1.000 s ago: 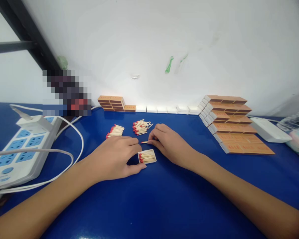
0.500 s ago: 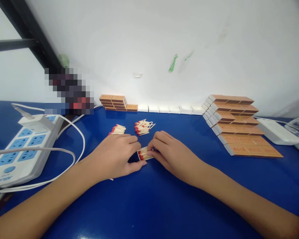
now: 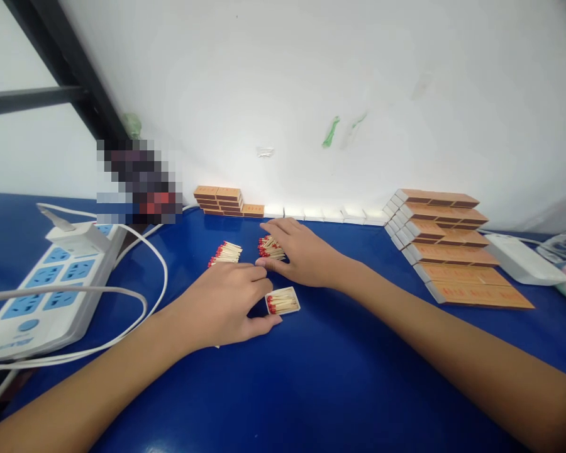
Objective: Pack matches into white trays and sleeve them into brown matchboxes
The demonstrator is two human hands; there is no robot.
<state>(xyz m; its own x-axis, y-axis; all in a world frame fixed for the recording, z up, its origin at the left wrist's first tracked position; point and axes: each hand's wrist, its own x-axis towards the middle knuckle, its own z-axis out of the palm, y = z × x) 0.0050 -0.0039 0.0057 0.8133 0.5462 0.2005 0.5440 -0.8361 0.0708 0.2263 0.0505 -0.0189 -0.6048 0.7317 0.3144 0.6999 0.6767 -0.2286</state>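
A small white matchbox tray [image 3: 296,292] with red-headed matches inside lies on the blue table. My left hand [image 3: 229,302] steadies its left end, thumb at the near side and curled fingers at the far side. Behind the tray, my right hand [image 3: 299,251] reaches over a loose pile of matches [image 3: 271,247]; its thumb and fingers are apart around the pile, which they partly cover. To the left of that pile is a second pile of matches [image 3: 226,251], its near part hidden by my left hand.
Orange matchboxes [image 3: 217,198] are stacked against the wall, with a row of white trays [image 3: 311,214] beside them. A stepped stack of matchboxes [image 3: 453,251] stands right, before a white adapter-like box [image 3: 523,257]. At left lie a power strip [image 3: 47,289] and looping white cables [image 3: 166,267].
My right hand has left the tray and moved away from me to the loose match pile, its fingers spreading. The left hand stays at the tray. The view has shifted slightly.
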